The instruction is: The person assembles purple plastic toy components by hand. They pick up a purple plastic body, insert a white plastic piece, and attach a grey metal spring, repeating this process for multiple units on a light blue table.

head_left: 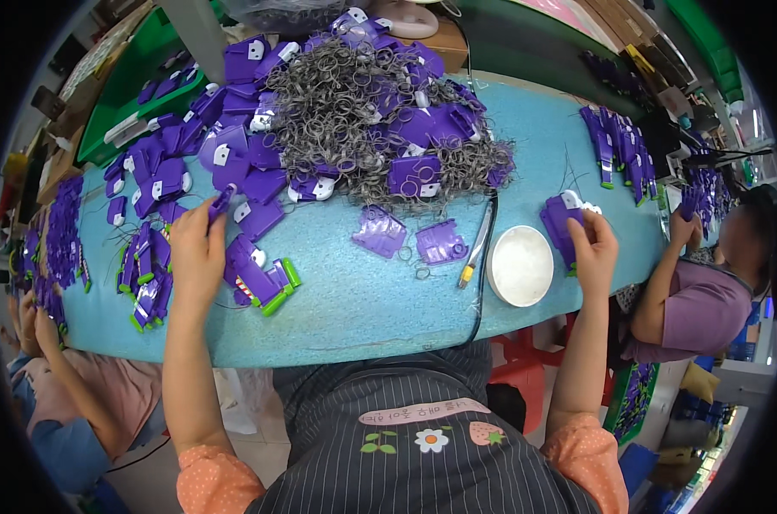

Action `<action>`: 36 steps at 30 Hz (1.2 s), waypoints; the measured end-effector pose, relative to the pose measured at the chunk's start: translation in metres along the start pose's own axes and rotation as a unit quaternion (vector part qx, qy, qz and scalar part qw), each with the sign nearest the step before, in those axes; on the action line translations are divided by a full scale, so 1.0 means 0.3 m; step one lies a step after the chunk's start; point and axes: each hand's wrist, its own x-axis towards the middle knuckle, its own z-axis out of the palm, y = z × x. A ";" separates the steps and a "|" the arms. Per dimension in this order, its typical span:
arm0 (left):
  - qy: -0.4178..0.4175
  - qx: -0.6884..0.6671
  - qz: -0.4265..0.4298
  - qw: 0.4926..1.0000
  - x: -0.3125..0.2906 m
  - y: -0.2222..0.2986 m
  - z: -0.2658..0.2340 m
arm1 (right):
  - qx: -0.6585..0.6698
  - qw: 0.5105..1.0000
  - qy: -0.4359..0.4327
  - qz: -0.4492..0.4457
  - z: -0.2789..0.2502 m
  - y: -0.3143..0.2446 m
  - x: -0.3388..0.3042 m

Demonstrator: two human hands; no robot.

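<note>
My left hand is closed, its fingertips pinching a small purple plastic part beside the heap. Over at the right, my right hand grips a flat purple plastic piece with a white patch at its top and a bit of green below. Below my left fingertips lies a purple assembly with green ends on the blue table. Two translucent purple plates rest mid-table. Purple pieces and tangled grey wire rings are piled at the back.
A white bowl and a yellow-handled cutter stand near a black cable. Green-ended purple assemblies lie left, others far right. A green bin is back left. People work on both sides; one wears a purple shirt.
</note>
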 end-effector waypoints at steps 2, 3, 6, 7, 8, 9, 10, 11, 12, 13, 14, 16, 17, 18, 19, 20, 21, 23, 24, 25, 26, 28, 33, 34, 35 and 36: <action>0.081 0.038 0.045 0.995 -0.003 0.051 -0.041 | -0.183 0.979 0.034 -0.081 0.012 -0.005 -0.006; 0.052 -0.099 -0.058 0.992 -0.024 0.102 -0.059 | -0.242 0.960 0.060 -0.126 0.012 -0.032 -0.015; -0.033 -0.448 -0.183 0.875 -0.142 0.321 -0.092 | -0.178 0.975 0.039 -0.128 0.040 -0.211 -0.078; -0.106 -0.453 -0.191 0.864 -0.185 0.369 -0.090 | -0.118 0.987 0.016 -0.107 0.068 -0.293 -0.121; -0.179 -0.449 -0.198 0.852 -0.226 0.420 -0.086 | -0.043 0.985 -0.077 -0.146 0.111 -0.377 -0.189; -0.202 -0.450 -0.181 0.851 -0.268 0.455 -0.050 | 0.027 0.969 -0.164 -0.183 0.142 -0.469 -0.258; -0.200 -0.448 -0.148 0.859 -0.299 0.483 -0.012 | 0.018 0.923 -0.334 -0.188 0.137 -0.553 -0.295; -0.220 -0.451 -0.144 0.853 -0.322 0.506 0.012 | 0.032 0.898 -0.361 -0.248 0.168 -0.591 -0.338; -0.242 -0.460 -0.140 0.843 -0.331 0.520 0.007 | 0.042 0.878 -0.393 -0.269 0.188 -0.605 -0.350; -0.259 -0.468 -0.140 0.833 -0.344 0.527 0.004 | 0.055 0.885 -0.384 -0.257 0.205 -0.595 -0.357; -0.246 -0.531 -0.140 0.799 -0.357 0.534 0.008 | 0.068 0.891 -0.375 -0.246 0.220 -0.580 -0.363; -0.230 -0.600 -0.137 0.754 -0.382 0.519 0.006 | 0.120 0.889 -0.376 -0.232 0.243 -0.560 -0.351; -0.232 -0.616 -0.131 0.741 -0.390 0.508 0.010 | 0.122 0.889 -0.376 -0.230 0.250 -0.554 -0.357; -0.255 -0.590 -0.120 0.757 -0.397 0.479 0.014 | 0.127 0.889 -0.377 -0.227 0.264 -0.557 -0.371; -0.276 -0.562 -0.109 0.772 -0.402 0.458 0.011 | 0.132 0.888 -0.379 -0.225 0.275 -0.564 -0.384; -0.298 -0.524 -0.123 0.789 -0.410 0.449 -0.001 | 0.133 0.892 -0.363 -0.235 0.278 -0.569 -0.394; -0.316 -0.479 -0.142 0.806 -0.398 0.448 -0.032 | 0.140 0.893 -0.348 -0.248 0.287 -0.571 -0.404; -0.280 -0.512 -0.219 0.782 -0.395 0.418 -0.045 | 0.133 0.900 -0.337 -0.243 0.309 -0.578 -0.417; -0.220 -0.584 -0.269 0.734 -0.398 0.392 -0.024 | 0.116 0.906 -0.338 -0.227 0.315 -0.581 -0.420; -0.155 -0.649 -0.313 0.676 -0.402 0.365 -0.017 | 0.098 0.911 -0.339 -0.212 0.321 -0.590 -0.416; -0.080 -0.659 -0.333 0.669 -0.411 0.328 -0.040 | 0.071 0.903 -0.366 -0.211 0.330 -0.606 -0.394; -0.009 -0.657 -0.355 0.665 -0.386 0.250 -0.086 | 0.073 0.897 -0.349 -0.262 0.369 -0.644 -0.362; 0.128 -0.676 -0.335 0.643 -0.364 0.168 -0.101 | 0.026 0.863 -0.357 -0.355 0.574 -0.790 -0.357; 0.133 -0.679 -0.334 0.640 -0.369 0.164 -0.082 | -0.002 0.848 -0.361 -0.388 0.615 -0.797 -0.370; 0.137 -0.683 -0.332 0.636 -0.369 0.168 -0.071 | -0.031 0.832 -0.364 -0.419 0.657 -0.795 -0.384; 0.131 -0.684 -0.342 0.631 -0.374 0.183 -0.070 | -0.061 0.813 -0.367 -0.448 0.677 -0.797 -0.391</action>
